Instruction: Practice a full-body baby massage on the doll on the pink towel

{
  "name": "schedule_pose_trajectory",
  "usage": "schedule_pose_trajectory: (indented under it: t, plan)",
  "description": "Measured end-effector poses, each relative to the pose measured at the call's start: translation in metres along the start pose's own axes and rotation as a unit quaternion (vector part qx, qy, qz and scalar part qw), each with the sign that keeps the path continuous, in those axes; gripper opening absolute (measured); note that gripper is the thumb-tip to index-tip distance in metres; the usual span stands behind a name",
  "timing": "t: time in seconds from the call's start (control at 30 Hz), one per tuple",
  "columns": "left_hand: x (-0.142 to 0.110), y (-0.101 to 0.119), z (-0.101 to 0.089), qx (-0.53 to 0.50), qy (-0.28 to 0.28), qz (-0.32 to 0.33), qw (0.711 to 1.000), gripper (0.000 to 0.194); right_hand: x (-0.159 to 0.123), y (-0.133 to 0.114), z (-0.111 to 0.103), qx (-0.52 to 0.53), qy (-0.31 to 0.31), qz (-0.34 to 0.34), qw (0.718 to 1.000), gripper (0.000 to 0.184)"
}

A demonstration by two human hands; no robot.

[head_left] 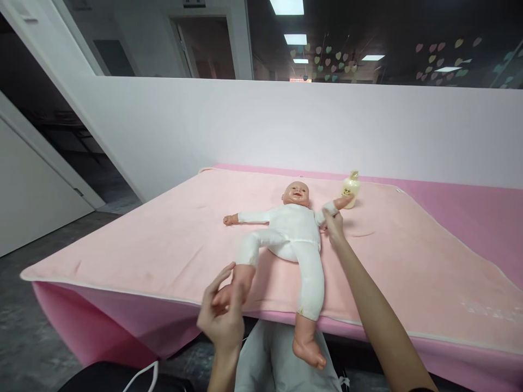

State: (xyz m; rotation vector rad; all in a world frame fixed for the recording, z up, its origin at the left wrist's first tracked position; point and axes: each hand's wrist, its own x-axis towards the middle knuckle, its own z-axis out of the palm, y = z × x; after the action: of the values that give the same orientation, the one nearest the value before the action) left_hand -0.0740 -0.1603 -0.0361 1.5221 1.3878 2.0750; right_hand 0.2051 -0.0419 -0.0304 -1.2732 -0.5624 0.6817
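Doll [295, 224] is lying face-up on the blanket [163, 234], feet toward the person; left hand [224, 325] is loosely cupping the bent leg's foot, right hand [335, 230] pinching the raised arm.

Baby doll [292, 220], center: plain white cloth body, yellowish marks by leg cuffs; head [296, 194], hands and feet [309, 345] reddish tan. Blanket [163, 223]: solid peach-pink, whitish edging, faint pale print lower right of frame. Tablecloth [457, 212]: stronger pink, right side, deeper pink-red lower left. Pump bottle [352, 186], right of center: pale yellow, dark face-like marks. Wall [286, 122]: plain white. Door [36, 185], left edge: off-white. Floor [20, 326], lower left: mottled dark grey. Trousers [267, 356], bottom center: light grey. Heart decorations [338, 55], upper right: pastel pink, green, cream.
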Motion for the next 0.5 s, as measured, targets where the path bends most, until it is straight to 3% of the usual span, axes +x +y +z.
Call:
schedule_pose_trajectory:
  t: [0.1, 0.2, 0.27, 0.33, 0.43, 0.5]
  plan:
    - [0.006, 0.001, -0.012, -0.013, 0.075, 0.013, 0.997, 0.012, 0.009, -0.002, -0.006, 0.132, 0.062, 0.110, 0.983, 0.012]
    - [0.003, 0.001, -0.009, -0.016, 0.038, 0.010, 0.999, 0.012, 0.008, -0.005, -0.008, 0.115, 0.066, 0.124, 0.983, 0.011]
    - [-0.002, 0.003, 0.000, -0.004, -0.037, -0.005, 0.999, 0.018, 0.001, -0.007, -0.005, 0.016, 0.041, 0.053, 0.998, 0.014]
    - [-0.010, 0.006, 0.011, 0.023, -0.129, 0.000, 0.991, 0.025, -0.009, -0.009, 0.000, -0.138, -0.014, -0.054, 0.989, 0.020]
    - [-0.021, 0.009, 0.026, 0.079, -0.242, 0.041, 0.966, 0.033, -0.026, -0.012, 0.008, -0.340, -0.111, -0.214, 0.909, 0.035]
    - [-0.024, 0.010, 0.030, 0.099, -0.276, 0.060, 0.954, 0.035, -0.032, -0.012, 0.011, -0.381, -0.140, -0.271, 0.873, 0.045]
